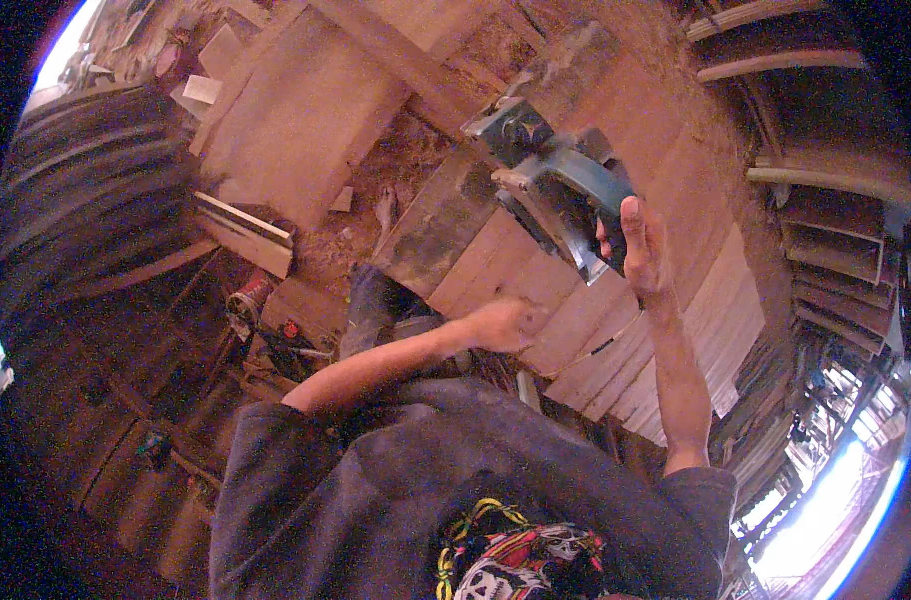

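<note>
My right hand point(644, 245) is closed around the rear handle of a teal electric planer point(576, 175), its thumb lying along the near side. The tool is tilted above the boards, with its shiny metal base edge turned toward me. My left hand point(508, 325) hovers over the near edge of the pale wooden boards point(566, 305), holding nothing that I can make out; motion smears its fingers. Below my right hand a thin cord point(603, 347) runs across the boards.
A broad wooden panel point(296, 110) lies at the far left, near a stack of dark corrugated sheets point(96, 190). Narrow boards point(244, 235) lean left of my bare foot point(387, 207). Wood shavings cover the ground. Planks point(836, 180) line the right side.
</note>
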A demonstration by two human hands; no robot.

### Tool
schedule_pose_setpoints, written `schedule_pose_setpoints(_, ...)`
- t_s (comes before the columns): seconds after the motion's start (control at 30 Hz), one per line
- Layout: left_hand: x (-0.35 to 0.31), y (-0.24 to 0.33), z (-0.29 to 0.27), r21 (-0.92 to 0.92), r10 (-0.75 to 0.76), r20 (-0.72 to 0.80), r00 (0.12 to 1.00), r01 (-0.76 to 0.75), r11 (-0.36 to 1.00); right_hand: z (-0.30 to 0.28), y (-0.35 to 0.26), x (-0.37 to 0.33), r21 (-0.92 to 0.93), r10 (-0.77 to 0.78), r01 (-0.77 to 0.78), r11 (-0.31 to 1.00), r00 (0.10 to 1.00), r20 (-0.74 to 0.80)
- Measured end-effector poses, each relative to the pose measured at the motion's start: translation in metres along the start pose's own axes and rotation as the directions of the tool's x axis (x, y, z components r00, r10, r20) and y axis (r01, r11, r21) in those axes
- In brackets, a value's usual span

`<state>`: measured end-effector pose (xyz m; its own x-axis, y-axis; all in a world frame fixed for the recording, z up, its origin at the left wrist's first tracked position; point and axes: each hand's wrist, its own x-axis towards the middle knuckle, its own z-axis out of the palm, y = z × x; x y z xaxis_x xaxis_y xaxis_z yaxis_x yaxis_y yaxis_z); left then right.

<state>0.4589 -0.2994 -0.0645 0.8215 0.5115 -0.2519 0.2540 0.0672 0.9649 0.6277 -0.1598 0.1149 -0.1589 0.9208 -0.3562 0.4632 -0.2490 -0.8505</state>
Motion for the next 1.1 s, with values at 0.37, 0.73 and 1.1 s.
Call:
schedule_pose_setpoints(0.37, 0.017, 0.021, 0.042, -0.305, 0.214, 0.696, 0.685, 0.012, 0.952, 0.058, -0.052, 0.062, -0.007, 0.041, -0.041, 0.999, 0.999, -0.034)
schedule_pose_setpoints(0.73, -0.076, -0.025, -0.08, 0.026, -0.213, 0.643, 0.735, 0.257, 0.966, 0.113, -0.112, 0.144, 0.014, -0.076, 0.076, 0.997, 0.997, 0.006)
schedule_pose_setpoints(1.1, -0.182, 0.006, -0.234, -0.041, -0.307, 0.419, 0.854, 0.356, 0.934, 0.176, -0.169, 0.228, 0.004, -0.133, 0.132, 0.991, 0.991, 0.017)
